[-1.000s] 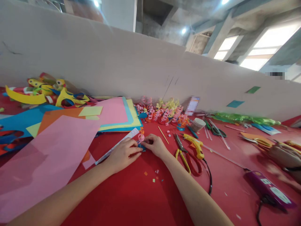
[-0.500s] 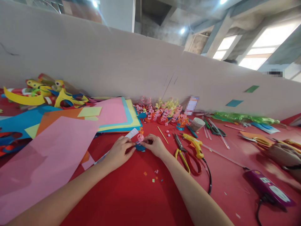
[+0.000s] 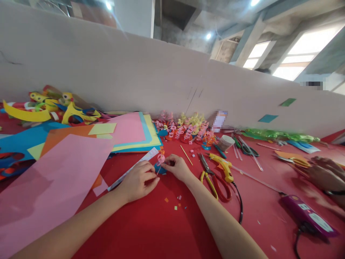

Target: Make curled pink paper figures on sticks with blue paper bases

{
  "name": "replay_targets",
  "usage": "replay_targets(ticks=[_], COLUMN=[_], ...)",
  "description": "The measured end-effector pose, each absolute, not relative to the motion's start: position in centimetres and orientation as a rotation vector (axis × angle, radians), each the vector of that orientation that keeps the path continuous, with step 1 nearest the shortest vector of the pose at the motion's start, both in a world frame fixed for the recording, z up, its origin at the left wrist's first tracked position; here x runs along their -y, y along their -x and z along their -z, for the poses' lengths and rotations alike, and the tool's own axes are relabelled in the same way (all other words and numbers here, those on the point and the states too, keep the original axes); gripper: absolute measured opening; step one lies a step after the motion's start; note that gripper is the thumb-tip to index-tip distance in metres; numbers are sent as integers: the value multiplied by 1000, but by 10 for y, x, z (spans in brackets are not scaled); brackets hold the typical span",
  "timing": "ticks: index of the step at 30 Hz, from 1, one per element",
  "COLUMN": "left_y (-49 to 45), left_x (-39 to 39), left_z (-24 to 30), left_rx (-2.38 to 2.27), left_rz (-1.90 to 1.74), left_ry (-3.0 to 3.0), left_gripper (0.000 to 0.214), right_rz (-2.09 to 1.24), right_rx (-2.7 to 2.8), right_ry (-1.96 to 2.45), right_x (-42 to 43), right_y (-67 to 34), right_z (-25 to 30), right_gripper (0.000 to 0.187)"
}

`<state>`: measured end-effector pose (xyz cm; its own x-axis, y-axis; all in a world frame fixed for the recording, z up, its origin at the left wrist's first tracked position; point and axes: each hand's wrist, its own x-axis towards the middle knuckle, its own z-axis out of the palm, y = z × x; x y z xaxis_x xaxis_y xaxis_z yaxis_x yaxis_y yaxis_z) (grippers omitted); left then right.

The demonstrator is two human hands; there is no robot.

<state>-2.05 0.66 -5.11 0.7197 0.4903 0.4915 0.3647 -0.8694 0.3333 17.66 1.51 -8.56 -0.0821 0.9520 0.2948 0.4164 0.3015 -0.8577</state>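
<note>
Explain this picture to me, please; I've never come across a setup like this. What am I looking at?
There is no machine here: the hands belong to a person, and the camera is worn on that person's head, looking forward and down. The right hand pinches a small paper piece with a pink curl and a blue base. The left hand is close beside it; whether it touches is hard to tell.

On the red table, a large pink sheet lies to the left, and a cluster of curled paper pieces stands behind the hands. To the right are a yellow glue gun and a purple device with a cord. The hand at the far right is another person's.
</note>
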Motion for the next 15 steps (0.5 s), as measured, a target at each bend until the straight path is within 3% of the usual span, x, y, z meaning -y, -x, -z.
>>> replay_targets(ticks=[8, 15], left_y=[22, 22], left_x=[-6, -11], left_z=[53, 63], left_rx=[-779, -874], left_rz=[-696, -759], left_ry=[-2739, -2703], left_gripper=[26, 27], right_rz=[-750, -733], right_rx=[1661, 1662], right_ry=[1261, 1261], right_x=[-14, -15], right_y=[-176, -176], right_z=[85, 86], right_gripper=[11, 11])
